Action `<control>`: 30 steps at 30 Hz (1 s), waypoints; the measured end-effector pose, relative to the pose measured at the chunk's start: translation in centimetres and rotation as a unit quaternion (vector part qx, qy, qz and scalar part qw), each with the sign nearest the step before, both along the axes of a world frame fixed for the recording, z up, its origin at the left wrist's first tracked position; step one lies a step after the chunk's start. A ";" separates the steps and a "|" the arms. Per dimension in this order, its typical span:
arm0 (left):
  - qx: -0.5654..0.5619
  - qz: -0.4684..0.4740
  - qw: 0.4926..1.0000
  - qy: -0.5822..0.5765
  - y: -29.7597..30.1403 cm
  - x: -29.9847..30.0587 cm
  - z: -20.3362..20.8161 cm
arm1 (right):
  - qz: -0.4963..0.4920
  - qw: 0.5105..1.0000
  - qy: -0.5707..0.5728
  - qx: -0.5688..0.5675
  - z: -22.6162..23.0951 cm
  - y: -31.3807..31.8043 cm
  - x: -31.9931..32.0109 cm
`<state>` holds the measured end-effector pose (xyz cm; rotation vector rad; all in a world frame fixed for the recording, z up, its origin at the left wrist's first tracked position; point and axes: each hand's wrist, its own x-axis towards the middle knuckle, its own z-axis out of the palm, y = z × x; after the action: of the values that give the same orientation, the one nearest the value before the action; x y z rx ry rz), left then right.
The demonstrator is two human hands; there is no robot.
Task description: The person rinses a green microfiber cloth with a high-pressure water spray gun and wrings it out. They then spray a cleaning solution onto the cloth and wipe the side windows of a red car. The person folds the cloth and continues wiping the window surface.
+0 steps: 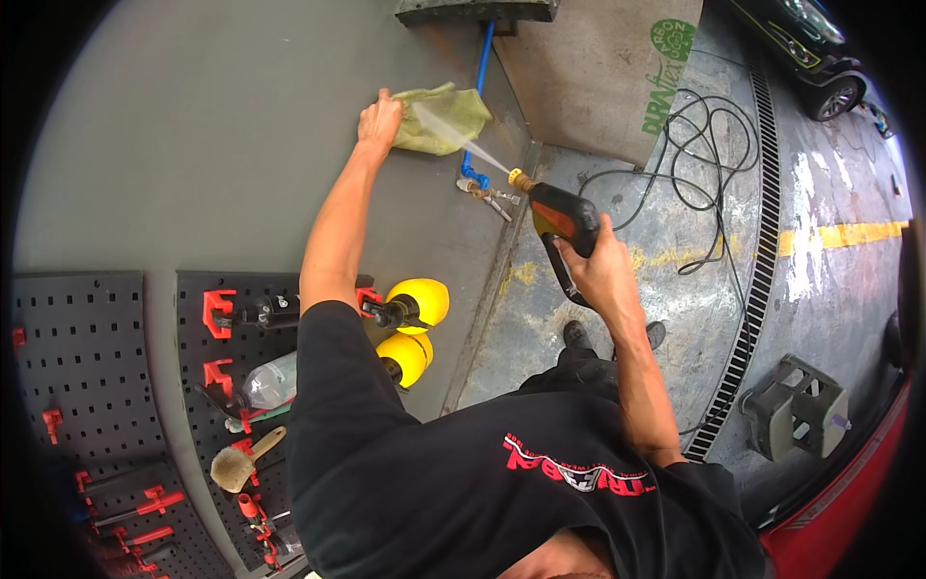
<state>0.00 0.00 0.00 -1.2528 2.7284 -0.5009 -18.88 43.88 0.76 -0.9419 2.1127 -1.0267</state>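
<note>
My left hand [382,121], at the end of an outstretched arm, is closed on one edge of a yellow-green cloth [451,114]. The cloth hangs spread out in front of the grey wall. My right hand [606,268] is wrapped around the grip of a black and orange spray gun [571,218]. A white jet of water [453,135] shoots from its yellow nozzle [515,178] up and to the left, striking the cloth. The fingertips on the gun's far side are partly hidden.
On the left, black pegboards [77,357] carry a brush [233,467], a clear bottle [272,382] and two yellow bottles [421,305]. A tap [492,193] on a blue pipe sits behind the jet. A dark hose [714,193], drain grate [762,241] and grey stool [797,407] lie right.
</note>
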 end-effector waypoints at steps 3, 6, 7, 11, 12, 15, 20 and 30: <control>-0.011 0.006 1.000 0.013 -1.2 0.4 3.8 | -0.030 0.999 -0.007 -0.035 0.8 -1.3 0.0; 0.087 0.062 0.984 0.140 -0.6 -0.8 1.4 | -0.026 0.999 0.012 -0.022 0.7 0.2 -1.4; 0.172 0.133 0.947 0.235 0.7 -1.5 2.4 | -0.018 0.999 -0.023 -0.020 1.4 0.4 -1.4; 0.108 0.086 0.982 0.131 -0.2 2.0 0.8 | 0.001 0.994 -0.109 -0.017 3.4 0.6 -1.2; 0.068 0.055 0.993 0.078 -0.4 2.1 0.5 | -0.006 0.995 -0.100 -0.028 2.4 0.2 -1.1; 0.024 0.039 0.999 0.009 1.2 1.0 0.7 | 0.001 0.995 -0.089 -0.032 1.5 0.0 -0.8; -0.019 0.063 0.996 -0.058 2.7 1.4 0.0 | 0.022 0.997 -0.078 -0.005 -1.1 -1.2 -0.4; -0.117 0.059 0.948 -0.289 4.2 2.6 -2.3 | -0.041 0.998 -0.043 0.001 -4.1 -2.6 -0.9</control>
<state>2.63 4.17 -2.31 -1.0826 2.1360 -1.0170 -19.82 41.25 -3.33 -0.8007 2.0959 -1.0869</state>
